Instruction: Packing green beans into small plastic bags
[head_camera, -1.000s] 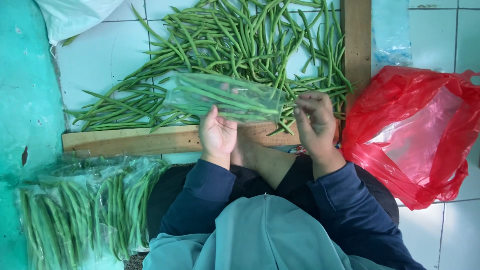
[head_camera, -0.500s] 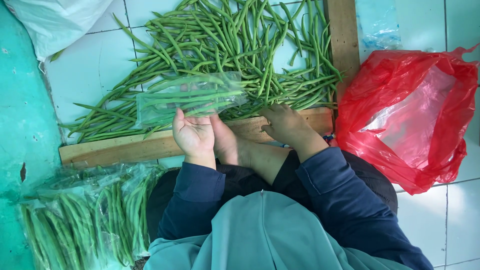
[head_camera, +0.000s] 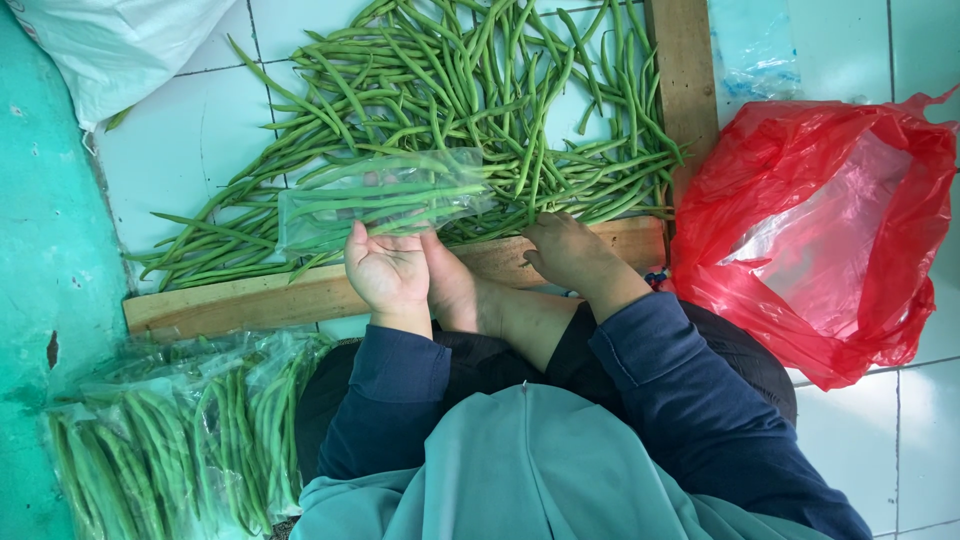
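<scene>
Head view, left hand (head_camera: 388, 272) gripping bagged beans (head_camera: 385, 200)

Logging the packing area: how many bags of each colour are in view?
Clear bag held by the left hand, partly filled with beans: 1
Red bag: 1
White bag: 1
Total: 3, leaving out the filled packs, too overlapped to count.
</scene>
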